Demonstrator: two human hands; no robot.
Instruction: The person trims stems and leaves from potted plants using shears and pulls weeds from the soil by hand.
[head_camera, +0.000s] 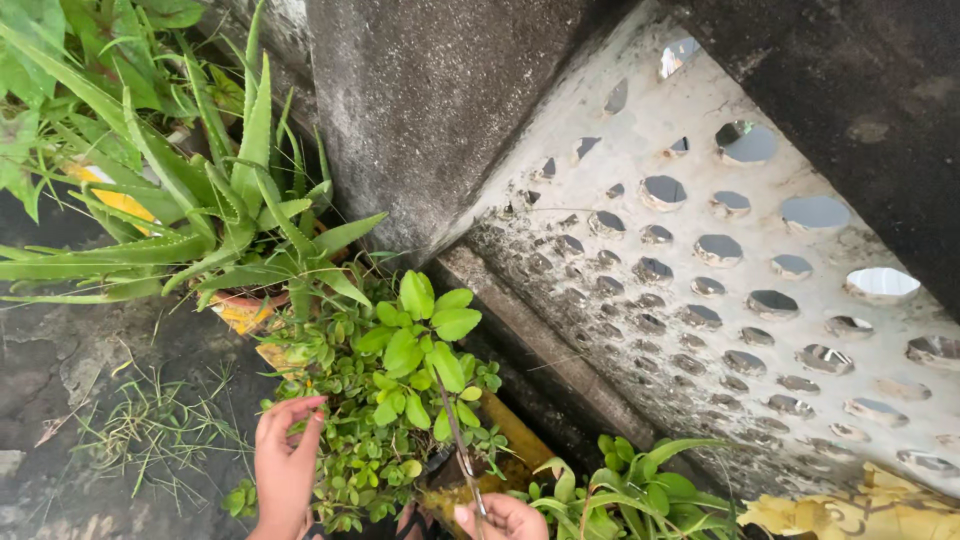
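My left hand (286, 462) reaches up from the bottom edge, fingers pinched into the small round-leaved green plant (385, 420) growing in a yellow pot (515, 440). At the bottom centre my right hand (505, 517) grips a pair of scissors (462, 455). Their thin blades point up into the plant next to a taller stem with larger bright green leaves (425, 330). Much of both hands lies below the frame edge.
A spiky aloe plant (215, 215) stands in an orange-and-yellow pot (245, 310) at the left. A perforated concrete wall (740, 270) and a dark pillar (420, 100) rise behind. Another leafy plant (640, 495) grows at the bottom right; dark ground with grass cuttings (150, 425) lies to the left.
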